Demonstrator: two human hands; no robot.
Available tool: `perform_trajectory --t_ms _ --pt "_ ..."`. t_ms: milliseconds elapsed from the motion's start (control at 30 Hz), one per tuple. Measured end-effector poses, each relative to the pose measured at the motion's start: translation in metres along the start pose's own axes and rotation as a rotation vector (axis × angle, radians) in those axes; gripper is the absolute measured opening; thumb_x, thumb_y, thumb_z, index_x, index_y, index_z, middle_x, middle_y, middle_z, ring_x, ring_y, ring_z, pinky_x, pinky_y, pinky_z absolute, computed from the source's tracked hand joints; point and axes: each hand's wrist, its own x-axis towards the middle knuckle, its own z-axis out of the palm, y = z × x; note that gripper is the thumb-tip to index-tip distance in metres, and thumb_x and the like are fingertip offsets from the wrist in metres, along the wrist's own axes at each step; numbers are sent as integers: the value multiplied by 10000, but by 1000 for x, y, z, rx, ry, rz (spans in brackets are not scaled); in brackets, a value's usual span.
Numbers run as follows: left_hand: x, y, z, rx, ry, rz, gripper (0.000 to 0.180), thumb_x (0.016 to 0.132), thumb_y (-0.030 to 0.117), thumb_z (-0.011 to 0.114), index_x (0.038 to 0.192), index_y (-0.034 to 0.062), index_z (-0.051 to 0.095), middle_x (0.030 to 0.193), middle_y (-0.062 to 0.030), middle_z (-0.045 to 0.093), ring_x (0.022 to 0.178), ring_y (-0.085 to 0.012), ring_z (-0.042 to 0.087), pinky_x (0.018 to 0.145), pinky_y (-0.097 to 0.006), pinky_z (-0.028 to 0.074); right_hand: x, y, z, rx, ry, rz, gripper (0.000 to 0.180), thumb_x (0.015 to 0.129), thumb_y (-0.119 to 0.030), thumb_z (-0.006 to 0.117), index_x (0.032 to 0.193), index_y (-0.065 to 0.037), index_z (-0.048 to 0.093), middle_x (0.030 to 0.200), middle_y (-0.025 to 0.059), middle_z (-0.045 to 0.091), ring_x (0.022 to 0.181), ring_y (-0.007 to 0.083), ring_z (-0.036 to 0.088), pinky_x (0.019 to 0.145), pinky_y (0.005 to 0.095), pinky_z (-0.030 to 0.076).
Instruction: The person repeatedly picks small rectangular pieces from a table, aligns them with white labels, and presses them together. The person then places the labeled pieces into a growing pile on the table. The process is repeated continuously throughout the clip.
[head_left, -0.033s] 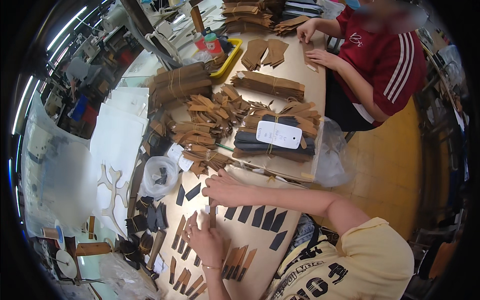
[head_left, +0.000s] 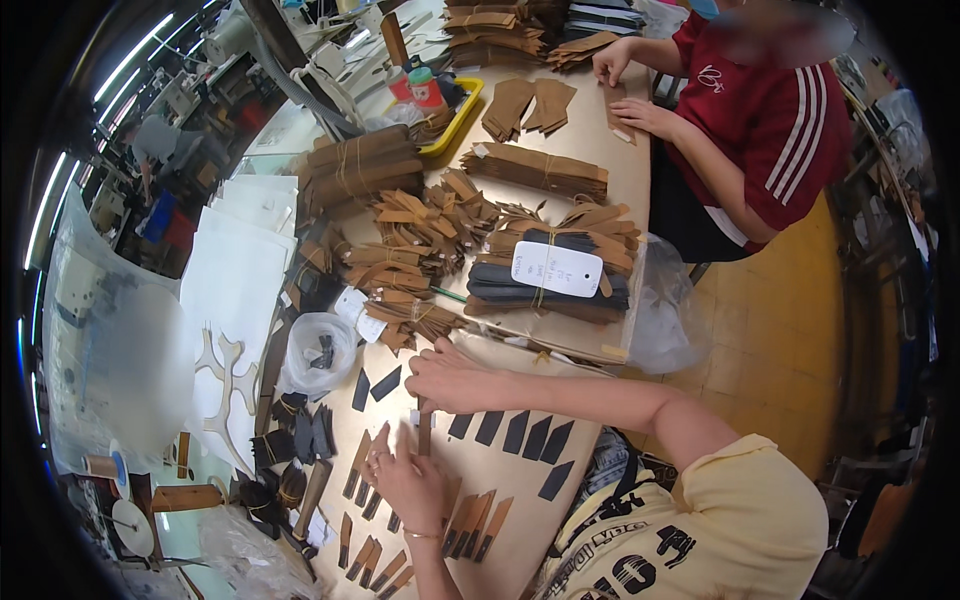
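Observation:
My right hand (head_left: 450, 380) rests on the worktable (head_left: 590, 130), its fingers pressing on the top end of a narrow brown leather strip (head_left: 424, 434). My left hand (head_left: 408, 485), with a thin bracelet at the wrist, lies just below and touches the strip's lower end. The strip lies lengthwise between the two hands. To the right of it is a row of several dark slanted leather pieces (head_left: 515, 435). Brown pieces of the same shape (head_left: 475, 522) lie beside my left wrist, and more (head_left: 362, 465) to its left.
Tied bundles of brown and dark leather pieces (head_left: 545, 285) with a white tag fill the table's middle. A clear bag (head_left: 320, 355) and white sheets (head_left: 235, 290) lie at the left. A person in a red shirt (head_left: 770, 110) handles brown pieces at the far end, near a yellow tray (head_left: 462, 112).

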Motion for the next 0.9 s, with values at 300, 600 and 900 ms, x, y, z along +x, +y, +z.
perform_trajectory --t_ms 300,600,900 --pt "-28 8 -53 -675 164 -269 95 846 54 742 930 10 752 860 -93 739 824 -207 688 787 -325 521 -38 -62 -42 131 160 -310 121 839 -240 678 882 -128 682 929 21 631 1041 191 584 965 425 367" --pt "-165 -2 -90 -896 187 -898 140 875 87 722 1001 30 744 880 -52 728 795 -138 644 751 -275 508 -49 -105 -30 376 -253 -3 369 798 -132 771 1142 -63 655 1023 77 673 980 241 597 941 375 419" --pt "-309 -29 -151 -628 61 -1225 269 868 89 708 1116 -13 692 869 -91 728 833 -129 638 787 -294 491 -37 -99 -15 364 -335 -74 351 841 -108 735 1177 -53 652 993 86 679 967 229 600 932 356 430"
